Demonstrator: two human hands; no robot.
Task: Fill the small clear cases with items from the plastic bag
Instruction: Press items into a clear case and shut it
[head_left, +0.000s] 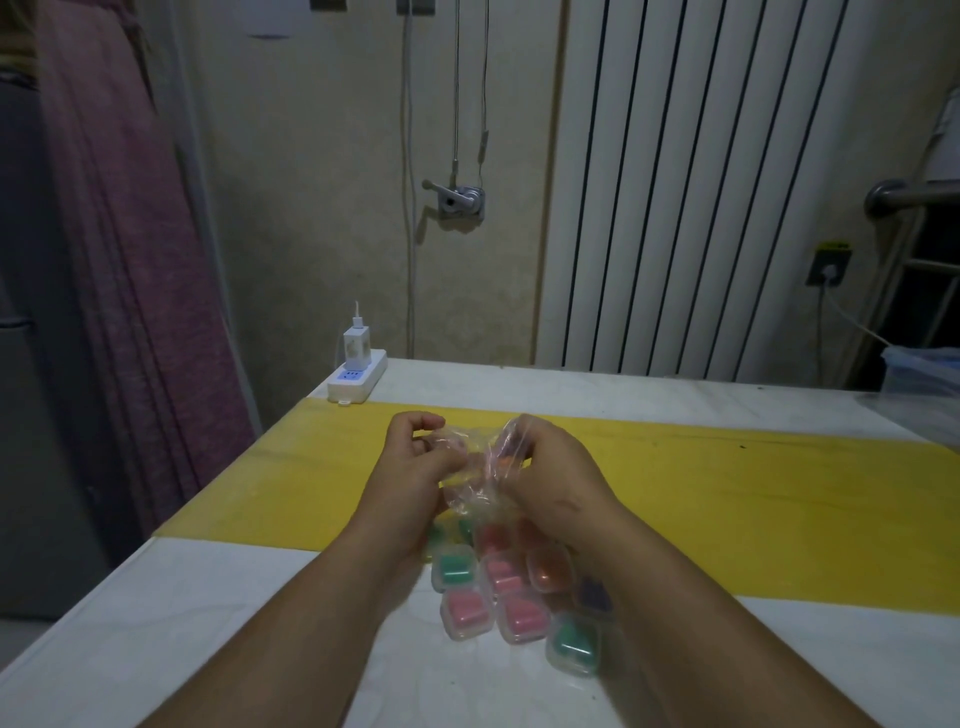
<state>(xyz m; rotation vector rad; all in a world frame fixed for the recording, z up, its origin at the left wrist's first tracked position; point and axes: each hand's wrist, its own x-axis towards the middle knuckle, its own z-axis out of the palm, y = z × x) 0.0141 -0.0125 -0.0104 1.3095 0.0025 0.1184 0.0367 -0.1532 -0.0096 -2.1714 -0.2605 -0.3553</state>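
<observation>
Both hands clamp the bag (480, 470) between them above the table (260, 597), left hand (415, 467) and right hand (545, 473) each curled on one side, and the filled cases (511, 597) lie just below, nearer the wrists.

Hands: I saw my left hand (415, 460) and right hand (545, 467) pinching a crumpled clear plastic bag (475, 470).
Cases: small clear square plastic cases (511, 597) lay clustered on the white table (182, 623).

A home room (radiator (691, 182), curtain (130, 260), charging power strip (357, 382)).
</observation>
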